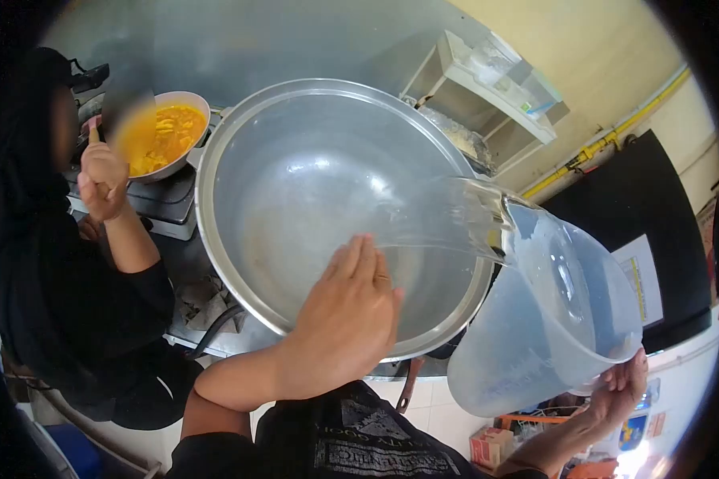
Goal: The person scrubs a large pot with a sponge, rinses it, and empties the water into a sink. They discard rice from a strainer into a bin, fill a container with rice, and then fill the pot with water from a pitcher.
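Note:
A big round metal pot [319,176] fills the middle of the view. My right hand [615,383] grips a translucent plastic jug [519,335] by its handle, tilted over the pot's right rim. Clear water [463,215] streams from its spout into the pot. Over the pot's near side is my left hand [347,307], palm down, its fingers straight and held side by side, with nothing visible in it.
At the left a person in black [80,303] stands by a pan of yellow-orange food [172,132] on a stove. A white rack [487,84] stands behind the pot. A yellow pipe [607,144] runs along the wall, near a black panel [647,215].

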Motion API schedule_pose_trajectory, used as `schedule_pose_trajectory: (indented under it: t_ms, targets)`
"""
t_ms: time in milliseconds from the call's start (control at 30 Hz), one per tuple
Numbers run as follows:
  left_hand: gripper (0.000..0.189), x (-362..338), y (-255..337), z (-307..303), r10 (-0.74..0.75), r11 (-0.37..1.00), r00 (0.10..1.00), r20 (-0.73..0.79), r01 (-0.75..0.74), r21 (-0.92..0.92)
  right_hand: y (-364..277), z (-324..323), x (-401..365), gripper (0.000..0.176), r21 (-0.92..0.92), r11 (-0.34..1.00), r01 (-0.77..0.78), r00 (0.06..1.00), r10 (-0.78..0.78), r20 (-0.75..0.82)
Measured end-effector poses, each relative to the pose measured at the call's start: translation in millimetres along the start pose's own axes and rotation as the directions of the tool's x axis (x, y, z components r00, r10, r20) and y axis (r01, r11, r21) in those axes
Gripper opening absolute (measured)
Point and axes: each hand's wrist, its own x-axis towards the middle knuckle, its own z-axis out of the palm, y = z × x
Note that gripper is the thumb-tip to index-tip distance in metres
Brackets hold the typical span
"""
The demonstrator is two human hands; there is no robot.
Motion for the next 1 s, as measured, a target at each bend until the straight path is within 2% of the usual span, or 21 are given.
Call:
schedule_pose_trajectory:
  t_ms: [67,133,200,300,367,567,633,700,800,933,1000]
  targets:
    - [0.042,-4,-5,-5,-0.04,0.994,0.999,0.018,0.038,0.102,0,2,7,0.018,-0.007,1.0,-0.011,1.0,0.011,-0.013]
    - [0.042,-5,-9,-13,-0.078,0.989,0.996,0.045,0.071,0.128,0,-3,14,0.017,-0.017,1.0,-0.026,1.0,0.026,-0.016]
    - [0.042,-6,-12,-18,-0.118,0.981,0.991,0.064,0.107,0.161,-2,-21,25,0.014,-0.072,0.997,-0.037,0.996,0.043,0.073]
    - [0.041,-6,-14,-20,-0.166,0.964,0.983,0.083,0.144,0.224,-4,-19,36,0.013,-0.117,0.991,-0.07,0.989,0.084,0.12]
    - [0.039,-6,-15,-18,-0.183,0.954,0.983,0.008,0.176,0.242,-5,-15,42,0.013,-0.156,0.985,-0.076,0.985,0.099,0.142]
    - [0.039,-7,-23,-11,-0.213,0.922,0.976,-0.033,0.212,0.324,-2,-6,63,0.021,-0.212,0.973,-0.092,0.951,0.149,0.271]
    - [0.039,-9,-22,-11,-0.23,0.929,0.972,-0.053,0.236,0.287,-4,-4,66,0.022,-0.242,0.967,-0.084,0.943,0.155,0.294]
    - [0.039,-9,-22,-10,-0.25,0.934,0.965,-0.075,0.261,0.243,-5,3,73,0.021,-0.333,0.937,-0.102,0.905,0.226,0.359]
    - [0.04,-10,-21,-11,-0.254,0.917,0.966,-0.041,0.253,0.309,-5,9,83,0.022,-0.375,0.922,-0.101,0.843,0.279,0.459]
    - [0.039,-9,-19,-11,-0.273,0.926,0.96,-0.066,0.281,0.251,-5,16,88,0.023,-0.481,0.876,-0.048,0.866,0.277,0.417]
    - [0.038,-9,-19,-10,-0.267,0.932,0.962,-0.061,0.274,0.236,-5,25,91,0.023,-0.529,0.848,-0.02,0.908,0.237,0.346]
